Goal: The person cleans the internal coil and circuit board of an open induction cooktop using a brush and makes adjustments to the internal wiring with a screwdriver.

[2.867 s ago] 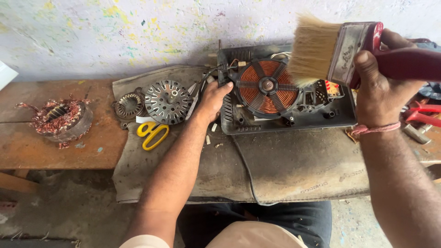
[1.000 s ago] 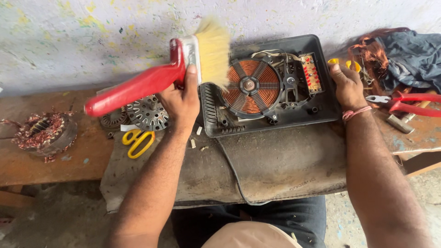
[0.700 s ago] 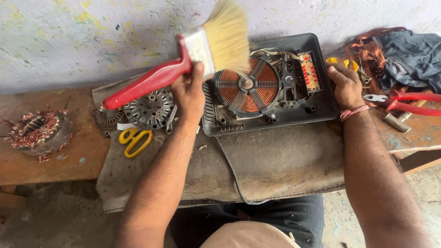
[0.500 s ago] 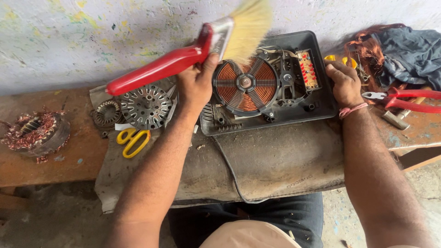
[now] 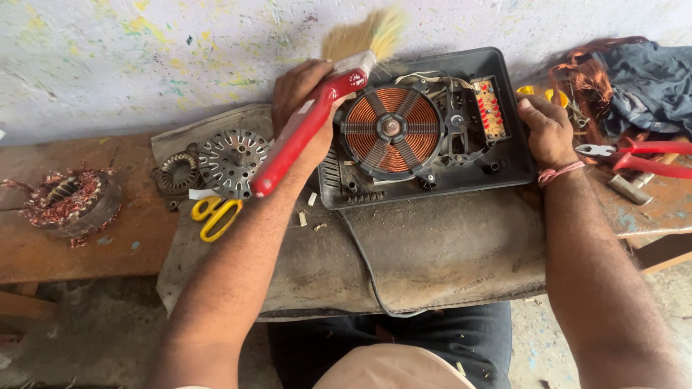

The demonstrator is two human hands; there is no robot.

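Two bare hands of mine are at work on an opened induction cooker base (image 5: 504,162), a dark plastic tray with rounded corners lying on a worn grey mat (image 5: 432,252) over the worktop (image 5: 86,252). My left hand (image 5: 303,101) has its fingers wrapped tight around a paintbrush (image 5: 310,122); its glossy red plastic handle slants down past my wrist, and its pale straw-coloured bristles, blurred, fan out just above my knuckles at the tray's far left corner. My right hand (image 5: 544,130) grips the tray's right edge, fingers curled over the rim.

Between my hands, inside the tray, sits a round flat coil (image 5: 391,130) of shiny copper wire crossed by black plastic spokes. Just right of it, near my right fingers, stands a narrow circuit board (image 5: 489,108) with red parts.

Left of my left forearm lie a round grey metal plate (image 5: 231,158) with slots, a smaller ring-shaped winding (image 5: 176,173), and yellow-handled scissors (image 5: 213,215). Well further left rests a motor stator (image 5: 68,202) wound in tangled copper. Beyond my right hand lie red-handled pliers (image 5: 634,157), dark cloth (image 5: 649,79) and a loose bunch of reddish copper wire (image 5: 577,72).
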